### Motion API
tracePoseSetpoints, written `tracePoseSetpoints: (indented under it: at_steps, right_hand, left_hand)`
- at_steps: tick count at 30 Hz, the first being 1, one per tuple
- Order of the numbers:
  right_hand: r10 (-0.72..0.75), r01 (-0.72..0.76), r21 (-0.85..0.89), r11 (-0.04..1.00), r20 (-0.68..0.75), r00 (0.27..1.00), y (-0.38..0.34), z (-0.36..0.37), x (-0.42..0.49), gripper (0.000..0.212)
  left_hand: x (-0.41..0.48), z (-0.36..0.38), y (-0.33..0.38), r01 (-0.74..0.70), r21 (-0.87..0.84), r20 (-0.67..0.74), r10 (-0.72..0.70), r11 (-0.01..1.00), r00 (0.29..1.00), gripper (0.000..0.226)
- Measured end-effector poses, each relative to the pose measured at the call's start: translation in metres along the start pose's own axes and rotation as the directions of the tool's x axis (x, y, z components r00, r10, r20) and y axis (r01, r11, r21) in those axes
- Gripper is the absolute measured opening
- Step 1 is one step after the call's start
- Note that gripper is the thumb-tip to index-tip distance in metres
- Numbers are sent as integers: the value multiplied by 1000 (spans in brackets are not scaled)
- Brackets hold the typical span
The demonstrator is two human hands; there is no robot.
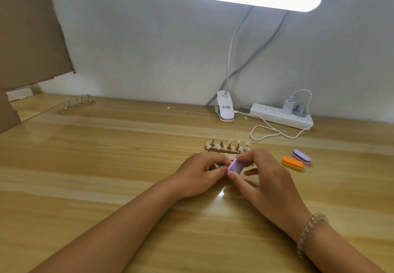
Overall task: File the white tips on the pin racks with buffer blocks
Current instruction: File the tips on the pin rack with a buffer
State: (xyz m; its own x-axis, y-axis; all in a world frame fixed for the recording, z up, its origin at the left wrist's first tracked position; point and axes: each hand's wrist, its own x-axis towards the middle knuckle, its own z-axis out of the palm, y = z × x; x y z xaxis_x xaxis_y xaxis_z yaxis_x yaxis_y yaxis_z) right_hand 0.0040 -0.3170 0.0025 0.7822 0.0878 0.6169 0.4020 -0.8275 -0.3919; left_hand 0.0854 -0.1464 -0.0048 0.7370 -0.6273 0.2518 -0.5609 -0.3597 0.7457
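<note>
Hands meet at the worktop's [106, 166] centre: right hand [266, 172] pinches a lilac buffer block [235, 166], angled to rub a tip; left hand [204, 172] curls alongside, probably steadying, its hold hidden. At 12 o'clock stands the pin rack [221, 149] with white tips [230, 141]

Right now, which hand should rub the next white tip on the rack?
The right hand: it pinches the lilac buffer block just in front of the pin rack. The left hand holds no block; its curled fingers hide what, if anything, they hold.
</note>
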Motion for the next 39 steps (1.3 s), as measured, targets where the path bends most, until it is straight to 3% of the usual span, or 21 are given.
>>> tracePoseSetpoints:
  at_steps: [6,8,11,16,20,23,27,29,33,37,39]
  right_hand:
    - [227,-209,113,971,-176,958,15,-1,8,25]
    - [197,-172,139,975,-188,962,12,-2,5,29]
    - [37,-33,61,998,-61,997,3,1,1,33]
    - [111,-102,75,992,-124,986,6,-1,4,29]
    - [10,-9,16,1000,-43,999,1,3,0,30]
    - [171,-162,91,983,-111,979,9,3,5,26]
    - [377,-300,339,892,-187,907,16,-7,7,28]
    - [362,-283,364,887,-169,917,12,-9,4,30]
    - [193,-186,204,961,-14,981,2,-1,2,26]
    - [266,-257,155,954,-41,963,8,-3,5,22]
    - [179,-173,128,977,-34,983,5,-3,3,25]
  left_hand:
    - [1,-2,4,-22,-59,4,22,998,1000,19]
    - [1,-2,3,-16,-95,-7,15,995,1000,21]
    - [2,-1,0,-14,-74,-8,14,997,1000,18]
    - [3,0,-1,-36,-66,1,36,997,999,19]
    - [4,0,-3,-17,-101,-15,16,995,1000,20]
    - [4,-1,-1,-10,-154,-7,9,988,1000,19]
    - [2,0,1,-19,-157,-28,14,987,1000,13]
    - [3,-1,1,-18,-179,-47,10,984,999,9]
    - [2,-1,2,-22,-173,-52,14,985,999,5]
    - [2,0,2,-12,-128,-53,5,992,999,2]
    - [1,0,1,-6,-110,-51,0,994,999,6]
